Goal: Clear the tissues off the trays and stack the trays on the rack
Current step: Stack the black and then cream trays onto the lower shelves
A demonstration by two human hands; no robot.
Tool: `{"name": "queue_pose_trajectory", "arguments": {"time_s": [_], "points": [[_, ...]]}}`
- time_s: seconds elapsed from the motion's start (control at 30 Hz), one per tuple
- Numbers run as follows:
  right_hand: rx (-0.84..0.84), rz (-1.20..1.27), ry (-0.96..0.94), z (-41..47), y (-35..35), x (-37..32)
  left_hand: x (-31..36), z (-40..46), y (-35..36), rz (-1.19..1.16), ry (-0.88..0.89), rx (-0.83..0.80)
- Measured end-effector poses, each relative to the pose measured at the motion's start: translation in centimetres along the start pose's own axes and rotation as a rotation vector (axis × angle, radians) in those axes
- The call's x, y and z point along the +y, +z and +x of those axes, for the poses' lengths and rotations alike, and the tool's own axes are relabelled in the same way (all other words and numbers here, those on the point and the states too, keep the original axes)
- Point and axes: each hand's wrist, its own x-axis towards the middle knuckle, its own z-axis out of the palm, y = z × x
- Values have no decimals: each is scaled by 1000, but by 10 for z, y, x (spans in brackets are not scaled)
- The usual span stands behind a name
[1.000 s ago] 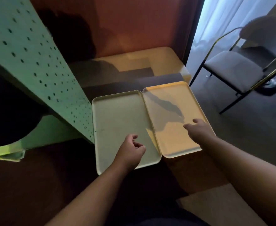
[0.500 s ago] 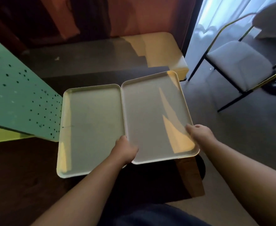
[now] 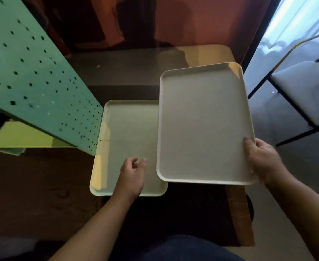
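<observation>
Dim table (image 3: 136, 72); raised tray (image 3: 202, 125) perhaps overlaps lower tray (image 3: 128, 132)

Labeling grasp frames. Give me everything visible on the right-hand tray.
The right tray is a pale cream rectangle with rounded corners and a low raised rim, smooth like plastic, with nothing on it. It looks lifted, and its left edge overlaps the left tray. The right hand grips its near right corner, thumb over the rim. The left hand is not touching it.
</observation>
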Motion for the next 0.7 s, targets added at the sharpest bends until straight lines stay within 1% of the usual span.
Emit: {"name": "queue_pose_trajectory", "arguments": {"time_s": [0.07,0.13,0.2,0.23,0.3,0.37,0.43,0.5,0.6,0.7], "points": [[-35,-9,25,-7,19,1,-4,-2,-11,-127,-23,-74],[-66,-55,44,-14,49,9,-9,-3,-23,-283,-15,-98],[-101,-98,49,-23,83,14,-18,-1,-37,-462,-66,-44],[-110,-112,57,-27,100,16,-26,3,-46,-510,-107,8],[-118,-149,68,-32,134,18,-41,10,-69,-506,-182,111],[-133,-193,79,-37,164,14,-59,17,-94,-503,-213,140],[-138,-227,92,-41,188,10,-74,23,-118,-426,-173,93],[-136,-284,94,-46,206,4,-85,33,-136,-281,-132,47],[-97,-375,89,-52,223,-2,-89,50,-150,-95,-115,13],[-106,-515,167,-62,231,-5,-90,62,-155,168,-78,-19]]}}
